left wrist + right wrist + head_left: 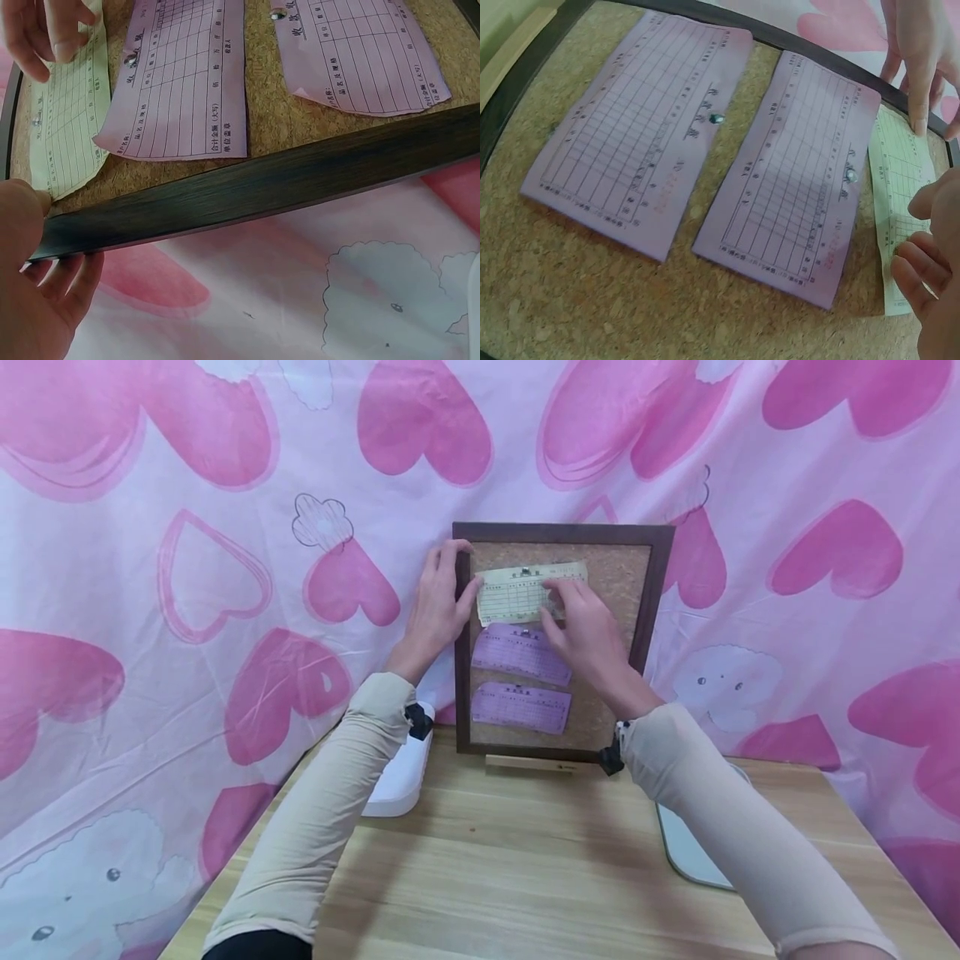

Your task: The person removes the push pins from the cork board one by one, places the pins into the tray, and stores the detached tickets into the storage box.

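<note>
A corkboard (pixel 622 610) with a dark wooden frame stands upright on the table. My left hand (pixel 435 602) grips its left edge near the top, thumb in front at the corner of a pale green slip (pixel 506 597) and fingers behind the frame. That slip is pinned highest on the board. My right hand (pixel 588 631) is over its right half, with bent fingers and thumb apart and nothing visible between them. Below are an upper purple slip (pixel 787 172) and a lower purple slip (pixel 641 127), each fixed by a shiny round pin (pixel 717 118).
A light wooden strip (pixel 528 764) lies at the board's foot on the wood-grain table (pixel 480 877). Partly behind my left forearm is a white container (pixel 397 781); a pale flat panel (pixel 690 843) lies by the right forearm. A pink heart-print cloth (pixel 217 585) hangs behind.
</note>
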Tool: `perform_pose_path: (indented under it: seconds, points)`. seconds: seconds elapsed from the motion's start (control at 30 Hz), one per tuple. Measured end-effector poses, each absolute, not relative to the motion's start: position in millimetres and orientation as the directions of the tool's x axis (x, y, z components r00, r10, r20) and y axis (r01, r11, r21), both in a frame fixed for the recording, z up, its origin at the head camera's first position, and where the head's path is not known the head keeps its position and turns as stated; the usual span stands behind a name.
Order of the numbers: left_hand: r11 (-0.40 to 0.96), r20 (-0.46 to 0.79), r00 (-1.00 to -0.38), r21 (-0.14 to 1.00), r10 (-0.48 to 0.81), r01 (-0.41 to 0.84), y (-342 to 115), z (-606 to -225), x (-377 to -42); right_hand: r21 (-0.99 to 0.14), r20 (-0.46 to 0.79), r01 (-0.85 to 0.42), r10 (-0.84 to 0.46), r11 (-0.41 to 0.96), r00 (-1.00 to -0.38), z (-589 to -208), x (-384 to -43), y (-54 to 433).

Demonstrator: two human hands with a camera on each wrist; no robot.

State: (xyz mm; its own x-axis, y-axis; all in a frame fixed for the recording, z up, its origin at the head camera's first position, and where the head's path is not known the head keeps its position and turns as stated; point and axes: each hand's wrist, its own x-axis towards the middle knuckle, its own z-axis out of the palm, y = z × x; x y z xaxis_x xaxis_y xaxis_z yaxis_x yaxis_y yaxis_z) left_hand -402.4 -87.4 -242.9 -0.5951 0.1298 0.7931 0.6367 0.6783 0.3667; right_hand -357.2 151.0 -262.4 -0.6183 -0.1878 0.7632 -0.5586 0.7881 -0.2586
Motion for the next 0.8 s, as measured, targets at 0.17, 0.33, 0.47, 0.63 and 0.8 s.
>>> perform_pose_path:
  seconds: [0.17,0.33,0.47,0.63,0.8]
  points:
    - [0.686,0.789,-0.6,0.365,0.13,0.629,-87,-245,-402,-0.348,0.735,-0.54,-0.134,0.766,-0.664,-258,-362,145]
    - [0.671,0.793,-0.596,0.374,0.126,0.64,-86,-247,-402,-0.36,0.735,-0.522,-0.109,0.773,-0.669,-254,-367,141]
    - [0.653,0.799,-0.59,0.384,0.12,0.653,-85,-248,-402,-0.354,0.742,-0.518,-0.103,0.778,-0.662,-250,-371,137]
    - [0.643,0.803,-0.584,0.386,0.119,0.662,-85,-247,-401,-0.367,0.737,-0.511,-0.093,0.778,-0.67,-245,-373,132]
    - [0.641,0.806,-0.579,0.381,0.121,0.666,-84,-247,-402,-0.377,0.742,-0.519,-0.085,0.767,-0.665,-241,-376,128]
